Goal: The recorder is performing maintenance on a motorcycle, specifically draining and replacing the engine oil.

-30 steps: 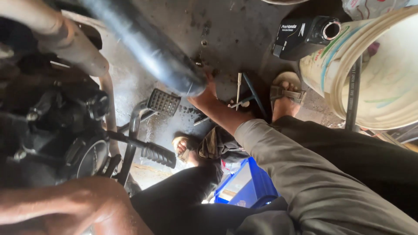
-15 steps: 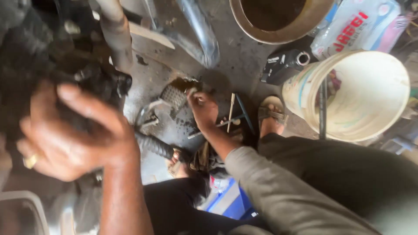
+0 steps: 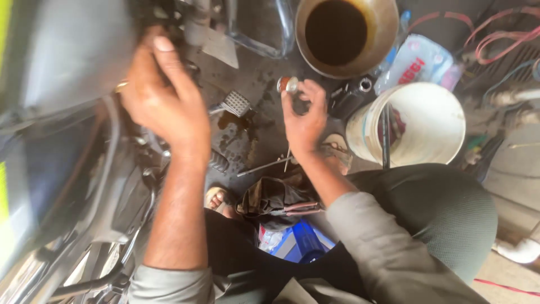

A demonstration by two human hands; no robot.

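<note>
Here, in the head view, the person squats beside a motorcycle, whose dark engine parts (image 3: 140,163) fill the left of the scene. The left hand (image 3: 160,98) is raised against the machine at far left, fingers curled over something dark there; whether its grip has closed around a part or only presses on it cannot be told, since the palm faces away. The right hand (image 3: 304,115) sits over the oil-stained floor (image 3: 253,79), its grip pinched shut on a small round metal piece (image 3: 288,84), orange and silver, held up between thumb and fingertips.

Just beside that hand, to the right, stands a white bucket (image 3: 433,149) with a dark rod inside; beyond it, far centre, a brown pan of dark oil (image 3: 346,34). Near the knees lie a dirty rag (image 3: 275,197) and a blue container (image 3: 306,242).

As a judgement, the work looks midway: oil seems drained, a small piece is out in hand, tools lie scattered, and nothing appears refitted yet.
</note>
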